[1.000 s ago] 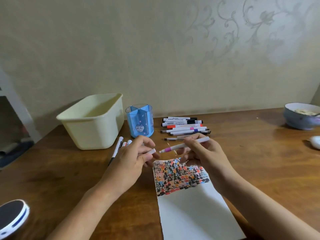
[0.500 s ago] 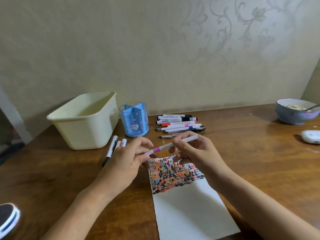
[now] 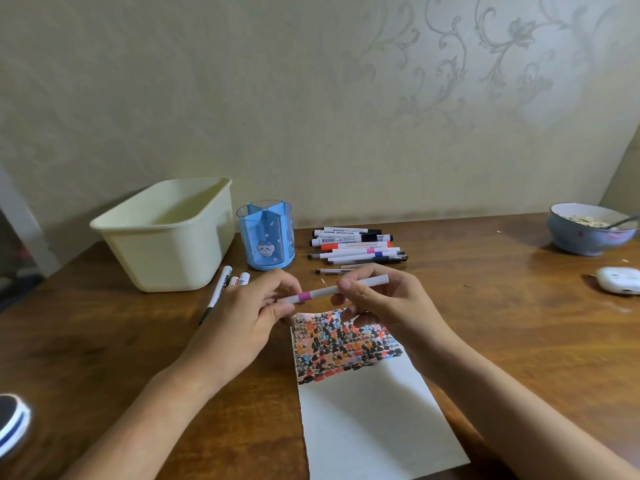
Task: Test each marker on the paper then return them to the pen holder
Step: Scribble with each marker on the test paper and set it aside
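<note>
From my head camera I look down at a brown wooden table (image 3: 519,341) set against a patterned wall. Both my hands hover above the far end of the paper (image 3: 367,420), which lies near the table's front edge; its far part is covered with small strokes in black, orange, pink and blue, the near part is blank white.

My left hand (image 3: 249,313) has its fingers curled round the cap end of a white marker with a pink band (image 3: 332,291). My right hand (image 3: 384,303) pinches the barrel of the same marker between thumb and fingers. The marker lies nearly level between the two hands, tilted slightly up to the right, with cap and barrel joined.

Toward the back edge of the table, left of centre, stands the blue pen holder (image 3: 266,237) with a cat drawing on its front; I see no pens standing in its compartments. Just right of it lies a group of markers (image 3: 356,249) side by side. Left of the holder sits a cream plastic bin (image 3: 166,233), and in front of it, partly hidden behind my left hand, lie a few more markers (image 3: 221,289).

Near the back right corner stands a blue bowl (image 3: 588,233) with a spoon in it, and a white object (image 3: 620,280) lies at the right edge. A round black-and-white thing (image 3: 12,424) shows at the left edge.
</note>
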### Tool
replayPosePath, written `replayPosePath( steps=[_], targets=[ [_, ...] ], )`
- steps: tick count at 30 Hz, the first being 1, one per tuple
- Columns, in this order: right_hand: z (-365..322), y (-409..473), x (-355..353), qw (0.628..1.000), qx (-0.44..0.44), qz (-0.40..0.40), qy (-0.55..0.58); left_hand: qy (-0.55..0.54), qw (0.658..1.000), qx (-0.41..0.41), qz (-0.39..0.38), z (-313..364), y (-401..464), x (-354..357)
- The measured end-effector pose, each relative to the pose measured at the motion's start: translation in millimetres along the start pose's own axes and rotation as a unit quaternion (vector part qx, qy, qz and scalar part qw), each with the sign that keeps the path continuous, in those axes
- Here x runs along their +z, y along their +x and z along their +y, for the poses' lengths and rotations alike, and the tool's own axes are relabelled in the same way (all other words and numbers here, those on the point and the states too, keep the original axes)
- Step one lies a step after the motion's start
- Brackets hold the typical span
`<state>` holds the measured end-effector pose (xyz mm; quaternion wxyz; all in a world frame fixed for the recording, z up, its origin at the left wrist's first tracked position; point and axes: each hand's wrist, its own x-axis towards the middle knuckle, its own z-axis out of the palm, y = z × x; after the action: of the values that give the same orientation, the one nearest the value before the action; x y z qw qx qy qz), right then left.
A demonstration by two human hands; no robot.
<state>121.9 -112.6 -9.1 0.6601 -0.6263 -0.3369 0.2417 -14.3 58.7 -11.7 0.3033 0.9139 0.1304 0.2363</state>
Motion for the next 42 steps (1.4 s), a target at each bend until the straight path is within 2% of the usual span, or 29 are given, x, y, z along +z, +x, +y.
replayPosePath(
  steps=[5,9,19,21,24,26,29,33,35,39,42],
  targets=[
    [0,0,1,1.000,-0.001,-0.019,-0.004,0.015,0.998,0.015,0.067,-6,1,-2],
    [2,0,2,0.999,-0.013,-0.007,-0.043,0.025,0.996,0.035,0.083,-6,2,-3],
    [4,-2,1,0.998,-0.031,0.005,-0.055,0.051,0.990,0.072,0.106,1,-4,-3],
    [3,-2,0,0.996,-0.038,0.001,-0.075,0.063,0.992,0.069,0.084,4,-5,-5],
    [5,0,0,0.988,-0.044,-0.015,-0.145,0.121,0.992,0.013,-0.014,4,0,-12],
    [6,2,2,0.983,-0.046,-0.026,-0.175,0.152,0.987,0.009,-0.045,5,2,-17],
    [8,1,8,0.982,-0.061,-0.039,-0.177,0.131,0.990,0.033,-0.029,11,2,-20],
    [7,-2,10,0.989,-0.073,-0.028,-0.126,0.139,0.988,0.060,-0.032,20,3,-33],
    [6,-1,9,0.991,-0.066,-0.018,-0.114,0.154,0.986,0.059,0.002,17,10,-53],
    [8,-1,10,0.991,-0.059,-0.008,-0.123,0.161,0.979,0.013,0.122,-3,37,-102],
    [10,-2,12,0.987,-0.059,-0.014,-0.146,0.191,0.966,-0.019,0.171,-23,60,-131]
  ],
)
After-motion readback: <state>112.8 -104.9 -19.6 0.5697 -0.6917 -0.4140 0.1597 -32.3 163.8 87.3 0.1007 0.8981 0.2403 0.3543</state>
